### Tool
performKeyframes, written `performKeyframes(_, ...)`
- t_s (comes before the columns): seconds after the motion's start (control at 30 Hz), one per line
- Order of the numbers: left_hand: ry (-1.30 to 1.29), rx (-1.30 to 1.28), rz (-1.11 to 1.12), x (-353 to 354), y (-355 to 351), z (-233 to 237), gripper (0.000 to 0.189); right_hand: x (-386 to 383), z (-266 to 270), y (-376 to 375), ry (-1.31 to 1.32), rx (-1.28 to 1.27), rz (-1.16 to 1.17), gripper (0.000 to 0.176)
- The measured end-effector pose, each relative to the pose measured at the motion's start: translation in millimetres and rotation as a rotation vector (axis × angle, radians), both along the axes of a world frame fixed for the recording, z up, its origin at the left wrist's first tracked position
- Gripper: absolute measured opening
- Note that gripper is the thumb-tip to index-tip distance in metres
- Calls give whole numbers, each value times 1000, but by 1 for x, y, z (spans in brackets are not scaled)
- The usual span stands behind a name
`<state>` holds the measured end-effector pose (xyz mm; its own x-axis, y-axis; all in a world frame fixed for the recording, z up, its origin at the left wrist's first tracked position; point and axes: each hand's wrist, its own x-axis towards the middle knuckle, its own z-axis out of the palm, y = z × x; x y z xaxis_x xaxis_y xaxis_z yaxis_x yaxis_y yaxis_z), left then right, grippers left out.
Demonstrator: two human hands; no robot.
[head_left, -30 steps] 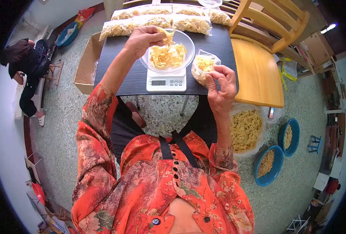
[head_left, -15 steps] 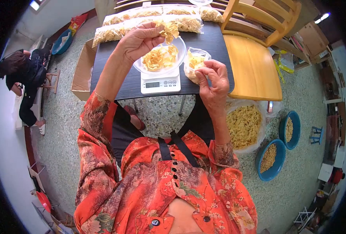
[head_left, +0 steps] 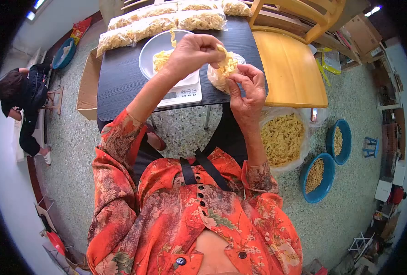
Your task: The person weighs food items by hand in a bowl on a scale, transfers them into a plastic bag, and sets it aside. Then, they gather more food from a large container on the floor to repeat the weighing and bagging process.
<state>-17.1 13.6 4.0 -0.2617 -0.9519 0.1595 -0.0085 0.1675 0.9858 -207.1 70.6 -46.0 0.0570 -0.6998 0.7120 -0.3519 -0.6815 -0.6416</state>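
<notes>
My left hand (head_left: 195,56) is closed around a clump of yellow dried flakes (head_left: 224,64), held over the mouth of a clear plastic bag (head_left: 218,80). With thumb and fingers pinched, my right hand (head_left: 248,91) grips the bag's rim on its right side. Pale flakes fill part of the bag, which stands on the dark table. To its left, a translucent bowl (head_left: 143,62) with more flakes sits on a white kitchen scale (head_left: 192,94). My left hand and forearm hide part of the bowl and scale.
Filled clear bags (head_left: 155,27) lie in rows along the table's (head_left: 121,87) back. A wooden chair (head_left: 290,68) adjoins it on the right. Below are a large bag of flakes (head_left: 282,140) and blue basins (head_left: 322,188). A cardboard box (head_left: 88,85) and another person (head_left: 27,101) are at left.
My left hand has carried the flakes from above the bowl rightward and down to the bag's mouth. My right hand stays at the bag. The view has shifted slightly.
</notes>
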Motion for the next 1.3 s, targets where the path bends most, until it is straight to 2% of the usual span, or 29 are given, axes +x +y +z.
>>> performKeyframes(0.03,-219,-58,23,-3,2,1,16,-1,-1,0,0,2,-2,14)
performKeyframes(0.1,-275,-105,42,-12,3,-1,12,-2,-3,1,-48,21,25,14)
performKeyframes(0.17,-588,-492,37,-17,-1,-4,14,-2,-2,4,-48,6,23,14)
performKeyframes(0.2,-643,-652,49,-22,0,0,12,-3,-2,5,-47,-12,20,14)
performKeyframes(0.23,-643,-652,50,-27,2,2,12,-3,-3,4,-46,-11,22,14)
performKeyframes(0.33,-700,-381,40,-39,14,14,8,-10,-6,2,16,-52,-48,13)
performKeyframes(0.37,-703,-380,47,-39,12,12,8,-11,-7,2,14,-49,-68,13)
performKeyframes(0.43,-677,-661,-68,-32,7,4,8,-11,-6,2,5,-50,-62,12)
performKeyframes(0.6,-805,-711,-89,-30,9,-8,8,-5,-2,6,-1,-26,-19,13)
performKeyframes(0.7,-871,-696,-190,-26,1,-1,7,-5,-1,5,18,-20,-21,12)
performKeyframes(0.77,-628,-656,-202,-18,-4,7,8,-5,0,4,26,-5,-44,12)
performKeyframes(0.83,-598,-587,-241,-3,-4,27,8,-4,1,3,-30,15,-20,13)
performKeyframes(0.9,-394,-514,-172,17,-2,36,6,-6,0,1,-16,10,-25,13)
performKeyframes(0.97,-609,-370,-7,48,-1,46,6,-6,0,1,2,1,-37,13)
performKeyframes(1.07,-1152,-353,187,90,-8,28,11,-4,0,1,0,-8,-28,12)
performKeyframes(1.13,-1216,-369,210,101,-1,13,15,-3,1,1,7,-17,-30,12)
performKeyframes(1.2,-1354,-336,206,99,6,10,27,-2,2,1,20,-23,-35,11)
performKeyframes(1.3,-1373,-275,202,91,10,-3,30,-2,1,0,32,-23,-34,11)
